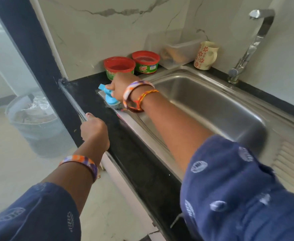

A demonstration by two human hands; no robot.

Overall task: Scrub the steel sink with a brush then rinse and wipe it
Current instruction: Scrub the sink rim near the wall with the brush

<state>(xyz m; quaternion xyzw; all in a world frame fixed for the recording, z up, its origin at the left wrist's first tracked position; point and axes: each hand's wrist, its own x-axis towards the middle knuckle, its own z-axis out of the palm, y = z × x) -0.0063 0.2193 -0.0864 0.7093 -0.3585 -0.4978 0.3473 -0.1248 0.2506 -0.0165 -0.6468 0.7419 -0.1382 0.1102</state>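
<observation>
One black counter [139, 153], marble wall [108, 37]

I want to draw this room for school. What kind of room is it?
Most likely a home kitchen. There is a shiny steel sink set into a black stone counter, a tall bent metal tap behind it, and two round red-lidded green tubs of dish soap against the marble wall.

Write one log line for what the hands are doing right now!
step: scrub | right hand: grips blue brush on sink rim's left end | left hand: grips counter edge | tap: no water seen
</observation>
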